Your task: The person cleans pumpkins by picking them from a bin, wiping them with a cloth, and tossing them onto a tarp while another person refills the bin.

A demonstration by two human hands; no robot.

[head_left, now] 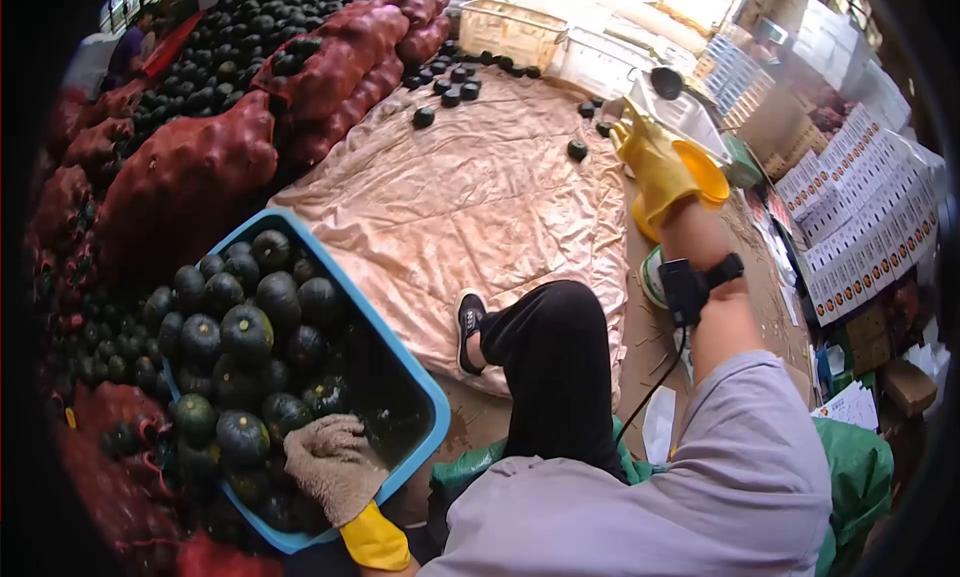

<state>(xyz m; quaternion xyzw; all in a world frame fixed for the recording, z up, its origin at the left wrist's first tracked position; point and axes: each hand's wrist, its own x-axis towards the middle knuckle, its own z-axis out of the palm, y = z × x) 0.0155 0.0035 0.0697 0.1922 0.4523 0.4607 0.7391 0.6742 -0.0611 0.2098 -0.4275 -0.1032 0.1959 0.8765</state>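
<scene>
My left hand [335, 467], in a tan fuzzy glove with a yellow cuff, rests inside a blue-rimmed tub [428, 387]. It lies beside dark green round squashes [243, 435], fingers loosely extended; nothing shows in it, though its palm is hidden. My right hand [650, 157], in a yellow rubber glove, reaches out at the upper right with fingers apart. A dark round squash [667, 83] appears just beyond its fingertips, over a white crate [690, 125]; I see no grip on it. Dark water shows at the tub's right side.
A pinkish blanket [470, 197] covers the floor ahead, with several squashes [452, 97] on its far part. Red mesh sacks [190, 177] and a squash heap [230, 52] stand at left. Yellow containers [705, 172] sit beside my right wrist; printed label sheets [870, 217] lie at right.
</scene>
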